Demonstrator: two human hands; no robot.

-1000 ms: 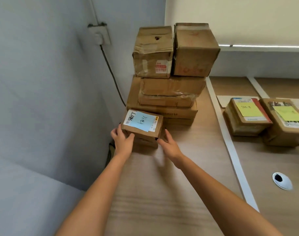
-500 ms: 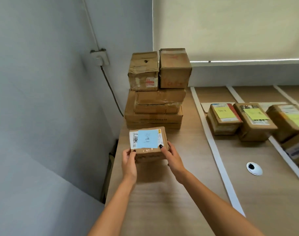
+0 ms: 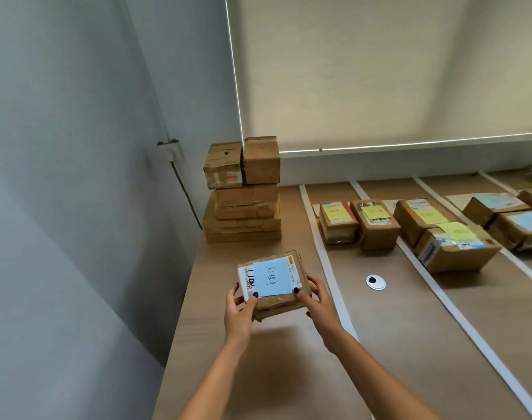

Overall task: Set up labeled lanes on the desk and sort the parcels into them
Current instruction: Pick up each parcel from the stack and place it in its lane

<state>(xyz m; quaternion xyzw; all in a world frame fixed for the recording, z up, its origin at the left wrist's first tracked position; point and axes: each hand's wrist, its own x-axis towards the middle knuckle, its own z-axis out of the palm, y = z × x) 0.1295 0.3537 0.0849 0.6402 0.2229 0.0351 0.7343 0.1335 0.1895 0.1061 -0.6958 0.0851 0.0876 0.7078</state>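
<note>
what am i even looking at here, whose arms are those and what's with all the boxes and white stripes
There is no machine here. The picture comes from a camera worn on a person's head, looking forward and down, so the two bare arms are that person's own. The left hand and right hand together hold a small cardboard parcel with a blue note on top, lifted above the wooden desk. White tape strips split the desk into lanes. At the far left corner stands a stack of plain boxes, probably still unsorted. The lanes to the right hold parcels with yellow notes, and further right, parcels with blue notes. The white round disc looks like a cable hole cover.
</note>
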